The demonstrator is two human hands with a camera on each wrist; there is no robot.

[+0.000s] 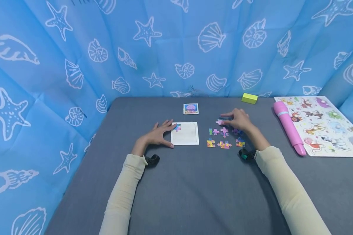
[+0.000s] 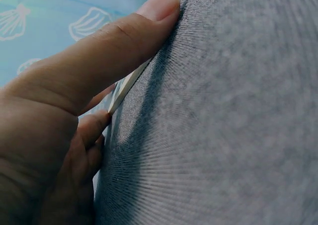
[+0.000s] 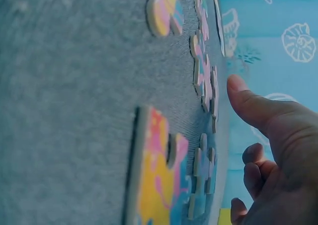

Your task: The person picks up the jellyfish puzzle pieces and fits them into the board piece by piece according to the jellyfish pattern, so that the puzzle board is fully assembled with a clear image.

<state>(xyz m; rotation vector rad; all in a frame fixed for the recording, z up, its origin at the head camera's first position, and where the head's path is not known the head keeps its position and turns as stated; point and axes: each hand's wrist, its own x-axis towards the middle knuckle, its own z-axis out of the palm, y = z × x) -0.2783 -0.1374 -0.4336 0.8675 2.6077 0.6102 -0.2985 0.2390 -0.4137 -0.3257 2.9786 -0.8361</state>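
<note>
A white square puzzle tray point(image 1: 184, 142) lies mid-table with a blue and pink jigsaw piece point(image 1: 177, 129) in its upper left corner. My left hand point(image 1: 157, 134) spreads along the tray's left side, thumb near the lower corner and fingertips near the upper one. In the left wrist view, the thumb rests against the thin tray edge point(image 2: 130, 82). My right hand point(image 1: 239, 120) is above the back of the loose pieces, thumb apart from the fingers, nothing visibly held. A pink piece point(image 1: 219, 122) is just by its fingertips. In the right wrist view, a yellow piece point(image 3: 155, 178) lies nearer.
Several loose pieces, such as a yellow one point(image 1: 210, 143), lie in rows right of the tray. A small jellyfish picture card point(image 1: 191, 109) lies behind it. Farther right are a yellow-green block point(image 1: 249, 98), a pink pen-shaped stick point(image 1: 289, 127) and an animal picture board point(image 1: 326, 125).
</note>
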